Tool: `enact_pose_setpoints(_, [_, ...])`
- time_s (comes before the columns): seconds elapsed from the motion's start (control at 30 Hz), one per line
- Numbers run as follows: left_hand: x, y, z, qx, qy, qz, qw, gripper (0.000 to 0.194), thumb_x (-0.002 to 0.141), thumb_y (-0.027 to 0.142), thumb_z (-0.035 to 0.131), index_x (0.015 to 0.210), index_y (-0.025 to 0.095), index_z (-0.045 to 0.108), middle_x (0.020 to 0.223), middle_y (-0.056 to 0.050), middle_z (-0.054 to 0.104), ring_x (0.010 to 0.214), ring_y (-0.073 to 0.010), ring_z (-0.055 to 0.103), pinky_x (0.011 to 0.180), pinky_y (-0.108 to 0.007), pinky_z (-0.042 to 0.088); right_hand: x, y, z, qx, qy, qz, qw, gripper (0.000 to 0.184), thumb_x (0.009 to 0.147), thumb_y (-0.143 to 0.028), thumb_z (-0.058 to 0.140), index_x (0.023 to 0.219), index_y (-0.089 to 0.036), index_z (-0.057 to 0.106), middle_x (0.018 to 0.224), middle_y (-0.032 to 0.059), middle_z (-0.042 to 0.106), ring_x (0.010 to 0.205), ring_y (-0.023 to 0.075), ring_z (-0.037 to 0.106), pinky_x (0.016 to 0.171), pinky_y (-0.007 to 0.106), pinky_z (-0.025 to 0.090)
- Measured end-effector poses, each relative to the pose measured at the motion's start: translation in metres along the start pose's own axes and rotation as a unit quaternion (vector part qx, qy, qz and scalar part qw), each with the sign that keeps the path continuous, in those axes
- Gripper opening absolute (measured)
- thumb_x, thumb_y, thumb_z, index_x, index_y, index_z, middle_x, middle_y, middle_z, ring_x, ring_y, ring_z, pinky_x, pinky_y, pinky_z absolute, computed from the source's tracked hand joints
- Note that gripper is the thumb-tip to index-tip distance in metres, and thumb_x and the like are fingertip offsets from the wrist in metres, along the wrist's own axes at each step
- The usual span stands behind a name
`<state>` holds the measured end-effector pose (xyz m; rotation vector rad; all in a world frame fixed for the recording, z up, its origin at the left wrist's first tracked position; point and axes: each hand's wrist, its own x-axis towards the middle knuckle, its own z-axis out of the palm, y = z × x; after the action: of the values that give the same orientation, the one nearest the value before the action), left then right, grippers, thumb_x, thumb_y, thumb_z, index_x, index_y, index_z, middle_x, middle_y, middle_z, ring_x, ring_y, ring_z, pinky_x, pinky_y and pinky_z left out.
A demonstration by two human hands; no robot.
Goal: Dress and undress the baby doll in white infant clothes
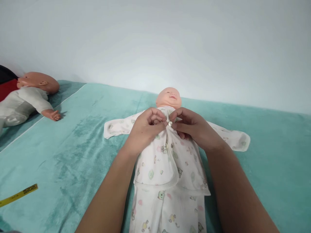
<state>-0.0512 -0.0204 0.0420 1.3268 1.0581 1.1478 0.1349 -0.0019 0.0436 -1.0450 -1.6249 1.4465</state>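
A baby doll [169, 96] lies on its back in a white printed jacket [160, 165] and matching trousers [167, 210]. Both sleeves stretch out to the sides. At the upper chest, a small round button [170, 123] shows between my hands. My left hand [148, 124] pinches the jacket's front edge just left of the button. My right hand [191, 124] pinches the cloth at the button's right side, thumb and forefinger close to it. Below my fingers the front flaps overlap and hang loose. Whether the button sits in its hole cannot be made out.
A teal plush cover [80, 145] lies under the doll. At the far left is a second doll [31, 97] in white clothes, beside something red and black [7, 85]. A yellow printed strip [19, 195] lies at lower left. A pale wall [155, 42] rises behind.
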Motion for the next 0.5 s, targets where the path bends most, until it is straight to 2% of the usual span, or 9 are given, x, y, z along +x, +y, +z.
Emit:
enact_pose_setpoints(0.3, [0.001, -0.003, 0.0, 0.057, 0.013, 0.015, 0.998, 0.012, 0.082, 0.026, 0.063, 0.093, 0.022, 0.063, 0.068, 0.004, 0.049, 0.061, -0.0096, 0.044, 0.056, -0.022, 0.034, 0.005, 0.006, 0.002, 0.031, 0.039, 0.004, 0.999, 0.022, 0.077, -0.033, 0.074, 0.089, -0.022, 0.06, 0.052, -0.0085, 0.046, 0.045, 0.0074, 0.044, 0.041, 0.02, 0.029])
enact_pose_setpoints(0.4, [0.006, -0.007, -0.003, 0.094, 0.056, 0.041, 0.993, 0.01, 0.083, 0.028, 0.062, 0.089, 0.021, 0.063, 0.07, 0.003, 0.053, 0.063, -0.0107, 0.048, 0.059, -0.023, 0.038, 0.006, 0.008, 0.003, 0.039, 0.047, -0.005, 0.998, 0.021, 0.08, -0.038, 0.07, 0.089, -0.021, 0.06, 0.051, -0.007, 0.048, 0.044, 0.0084, 0.043, 0.04, 0.021, 0.028])
enact_pose_setpoints(0.43, [0.008, -0.01, -0.005, 0.119, 0.08, 0.058, 0.988, 0.009, 0.084, 0.027, 0.059, 0.09, 0.021, 0.063, 0.074, 0.001, 0.058, 0.067, -0.0117, 0.052, 0.063, -0.024, 0.041, 0.007, 0.01, 0.003, 0.035, 0.068, -0.015, 0.997, 0.02, 0.082, -0.039, 0.067, 0.089, -0.022, 0.059, 0.053, -0.0061, 0.05, 0.044, 0.0088, 0.043, 0.041, 0.022, 0.029])
enact_pose_setpoints(0.5, [0.011, -0.019, -0.01, 0.202, 0.136, 0.1, 0.965, 0.015, 0.086, 0.022, 0.052, 0.095, 0.02, 0.064, 0.092, -0.003, 0.065, 0.083, -0.0156, 0.059, 0.076, -0.028, 0.047, 0.01, 0.016, 0.003, 0.004, 0.167, -0.052, 0.985, 0.018, 0.084, -0.038, 0.063, 0.091, -0.022, 0.059, 0.064, -0.0029, 0.059, 0.05, 0.0101, 0.048, 0.047, 0.023, 0.037])
